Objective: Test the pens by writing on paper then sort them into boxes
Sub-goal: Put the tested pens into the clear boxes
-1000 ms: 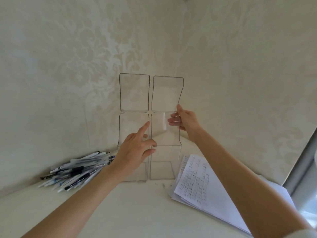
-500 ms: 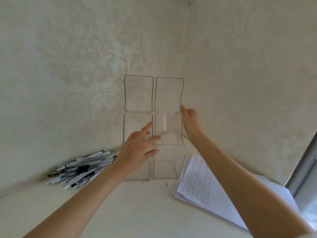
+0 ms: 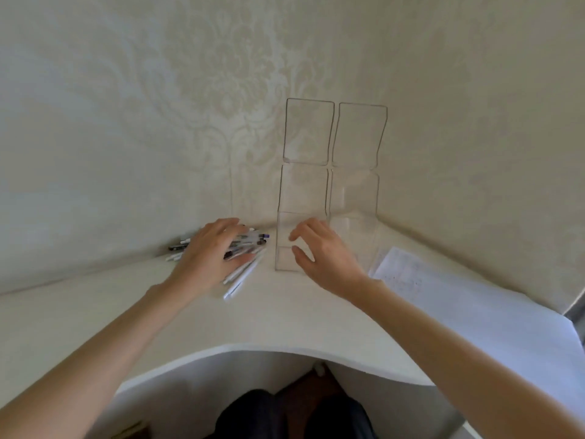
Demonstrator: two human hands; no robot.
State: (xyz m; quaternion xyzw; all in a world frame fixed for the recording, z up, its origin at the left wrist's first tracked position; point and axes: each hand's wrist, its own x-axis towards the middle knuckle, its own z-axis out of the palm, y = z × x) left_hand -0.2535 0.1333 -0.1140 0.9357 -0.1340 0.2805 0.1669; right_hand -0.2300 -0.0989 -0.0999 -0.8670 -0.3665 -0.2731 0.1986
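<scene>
1. Wallpaper (image 3: 158, 122): cream, matte, embossed damask pattern. Two walls meet behind the tabletop's far corner.
2. Tabletop (image 3: 269, 318): white and smooth, with the near edge cut in a concave curve.
3. Paper (image 3: 449, 293): stack of white sheets along the right edge; the top sheet carries faint rows of writing.
4. Left box (image 3: 302, 191) and right box (image 3: 354, 188): tall, clear plastic with thin dark rims, upright side by side at the far corner.
5. Pens (image 3: 242, 275): loose heap at the far edge, just left of the boxes. Mostly white barrels, some dark caps.
6. Left hand (image 3: 207, 255): flat on the heap with fingers straight and spread, hiding its middle.
7. Right hand (image 3: 326, 256): in front of the left box's lower part. Fingers loosely curved and apart, holding nothing. Cannot tell if it touches the box.
</scene>
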